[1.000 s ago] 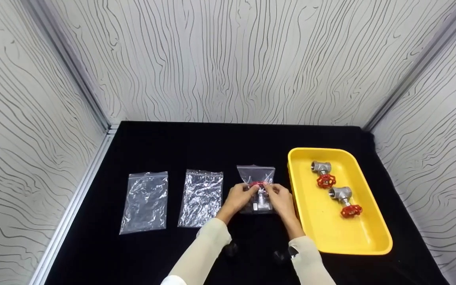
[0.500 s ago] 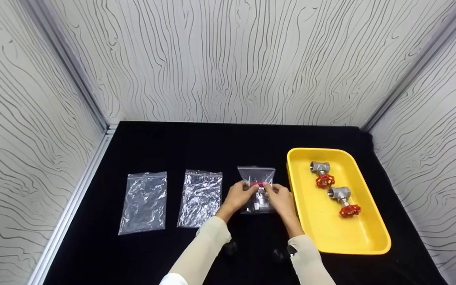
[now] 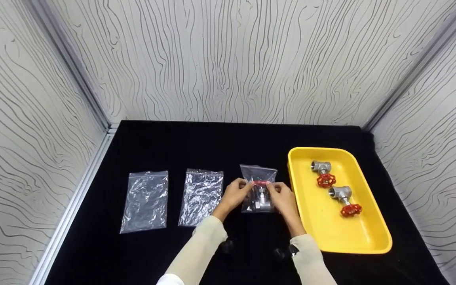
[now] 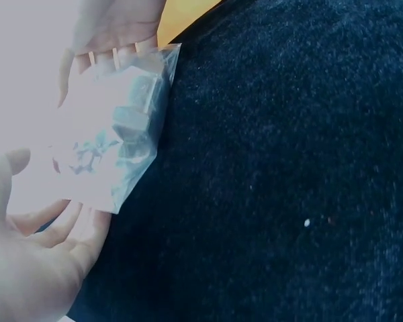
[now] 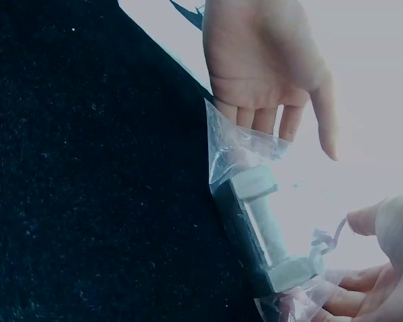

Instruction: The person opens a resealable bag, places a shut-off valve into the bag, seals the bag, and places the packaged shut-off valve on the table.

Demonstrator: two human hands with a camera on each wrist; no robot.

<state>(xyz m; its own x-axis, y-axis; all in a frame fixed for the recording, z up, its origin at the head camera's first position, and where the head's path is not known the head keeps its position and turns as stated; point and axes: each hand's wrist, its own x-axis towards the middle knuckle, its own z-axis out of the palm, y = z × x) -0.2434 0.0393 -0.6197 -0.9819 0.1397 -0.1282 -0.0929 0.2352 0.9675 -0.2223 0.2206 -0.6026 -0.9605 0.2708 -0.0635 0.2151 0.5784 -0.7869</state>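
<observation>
A clear zip bag [image 3: 257, 171] with a gate valve [image 3: 263, 204] inside is held between both hands in the head view. My left hand [image 3: 234, 196] grips its left side and my right hand [image 3: 284, 198] its right side, thumbs at either end of the valve's red handwheel [image 3: 260, 183]. In the left wrist view, the fingers of the left hand [image 4: 50, 258] reach under the bag [image 4: 124, 191]. The right wrist view has the right hand [image 5: 379, 275] at the near end of the bag [image 5: 221, 151], with the metal valve body [image 5: 272, 235] showing through. Glare washes out part of both wrist views.
Two flat zip bags [image 3: 145, 202] lie to the left on the black cloth [image 3: 196, 146]. To the right stands a yellow tray [image 3: 323, 233] holding two more valves [image 3: 341, 194] with red handwheels. Patterned panels [image 3: 228, 63] enclose the back and sides.
The bag has shifted slightly to the right and tilts a little. My thumbs have spread apart along the handwheel, leaving more of the valve in sight. The tray and flat bags stay put.
</observation>
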